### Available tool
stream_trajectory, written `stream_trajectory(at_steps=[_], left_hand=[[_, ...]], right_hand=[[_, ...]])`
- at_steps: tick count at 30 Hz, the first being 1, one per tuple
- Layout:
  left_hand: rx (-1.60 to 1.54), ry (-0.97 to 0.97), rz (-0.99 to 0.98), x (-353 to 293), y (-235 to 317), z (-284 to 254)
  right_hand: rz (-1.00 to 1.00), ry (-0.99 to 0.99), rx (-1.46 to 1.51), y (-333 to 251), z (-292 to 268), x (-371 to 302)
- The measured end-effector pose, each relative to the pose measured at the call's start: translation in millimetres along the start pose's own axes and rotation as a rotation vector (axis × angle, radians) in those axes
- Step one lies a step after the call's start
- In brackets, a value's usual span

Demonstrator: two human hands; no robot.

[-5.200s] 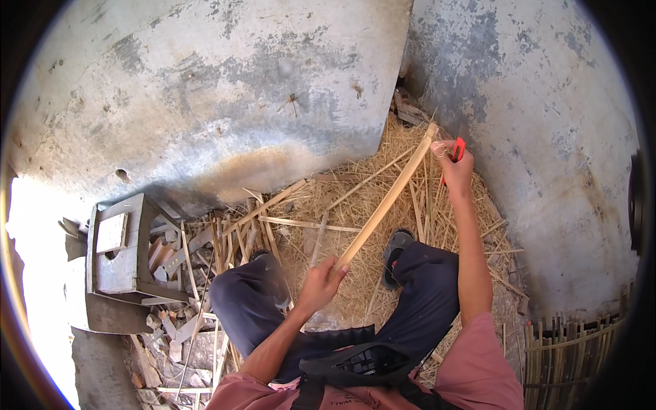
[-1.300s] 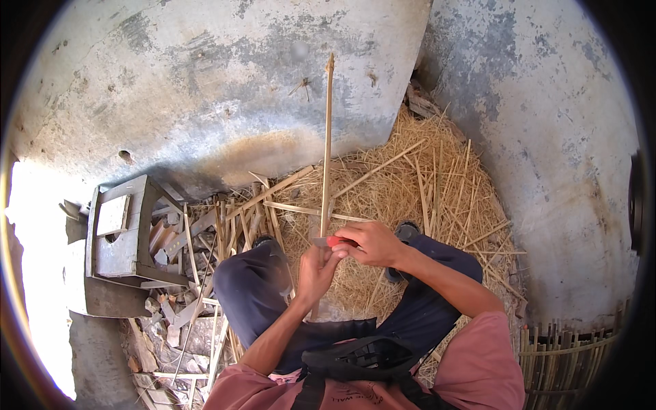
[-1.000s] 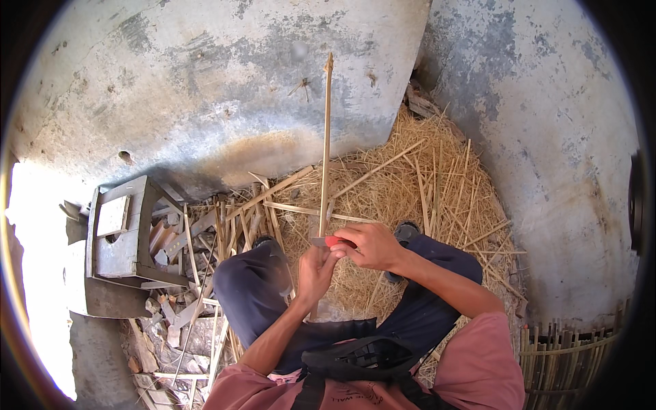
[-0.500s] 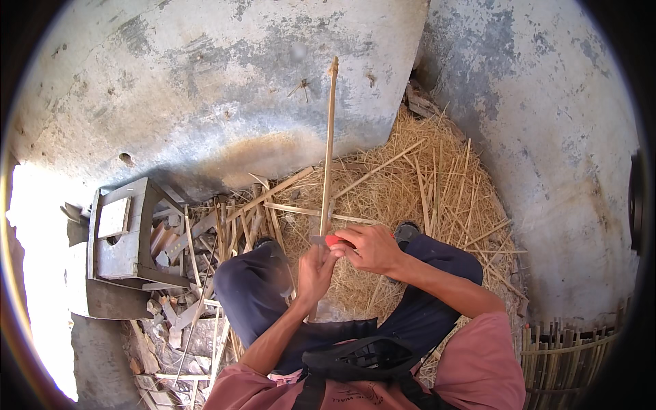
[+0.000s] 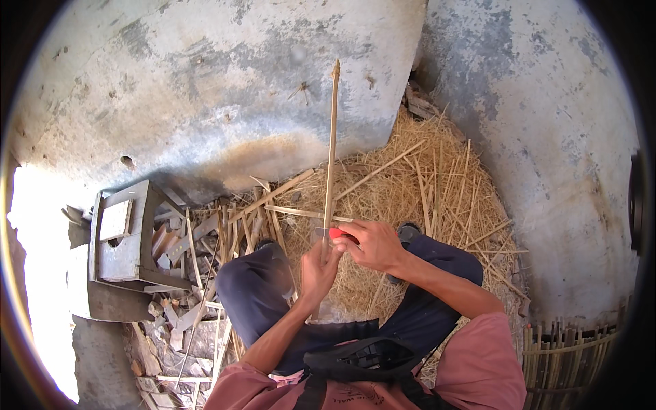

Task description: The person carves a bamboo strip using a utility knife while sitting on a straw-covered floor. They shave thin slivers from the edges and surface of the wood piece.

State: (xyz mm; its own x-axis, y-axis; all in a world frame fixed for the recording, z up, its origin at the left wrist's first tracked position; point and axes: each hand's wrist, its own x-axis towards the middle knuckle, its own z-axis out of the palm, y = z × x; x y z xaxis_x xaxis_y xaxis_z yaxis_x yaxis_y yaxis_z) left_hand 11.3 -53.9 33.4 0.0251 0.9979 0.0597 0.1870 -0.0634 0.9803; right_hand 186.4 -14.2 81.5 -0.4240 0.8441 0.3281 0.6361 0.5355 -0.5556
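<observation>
Walls (image 5: 205, 75) of patchy plaster are fronted by straw-coloured shavings (image 5: 386, 184). Above these, a long pale strip (image 5: 331, 150) is held, pointing forward, in the closed fingers of the left hand (image 5: 318, 271). By the right hand's (image 5: 377, 246) curled fingers a red-handled knife (image 5: 342, 234) is clasped, its blade apparently laid across the strip.

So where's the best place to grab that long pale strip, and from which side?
I'd say the near part of the strip, coming from the wearer's side, where the left hand grips it: it is slender and points away. The red-handled knife in the right hand sits at it just beyond, so staying nearer seems safer.
</observation>
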Motion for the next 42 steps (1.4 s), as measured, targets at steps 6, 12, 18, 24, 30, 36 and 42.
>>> stream_trajectory(at_steps=[6, 12, 18, 24, 30, 36, 42], left_hand=[[0.073, -0.062, -0.073, 1, 2, -3], [0.086, -0.058, -0.041, -20, -9, 9], [0.129, -0.075, -0.021, -17, -9, 10], [0.105, -0.034, 0.041, -16, -15, 10], [0.158, -0.065, 0.057, -14, -13, 8], [0.244, -0.144, 0.134, -25, -25, 8], [0.242, -0.236, 0.132, -36, -20, 13]], right_hand=[[0.007, -0.007, -0.029, 1, -4, 2], [0.131, 0.162, -0.052, 39, -46, 37], [0.086, 0.187, -0.021, 53, -47, 40], [0.05, 0.168, -0.012, 67, -52, 43], [0.108, 0.124, -0.038, 63, -61, 43], [0.224, 0.224, -0.048, 95, -82, 52], [0.464, 0.298, -0.056, 142, -112, 49]])
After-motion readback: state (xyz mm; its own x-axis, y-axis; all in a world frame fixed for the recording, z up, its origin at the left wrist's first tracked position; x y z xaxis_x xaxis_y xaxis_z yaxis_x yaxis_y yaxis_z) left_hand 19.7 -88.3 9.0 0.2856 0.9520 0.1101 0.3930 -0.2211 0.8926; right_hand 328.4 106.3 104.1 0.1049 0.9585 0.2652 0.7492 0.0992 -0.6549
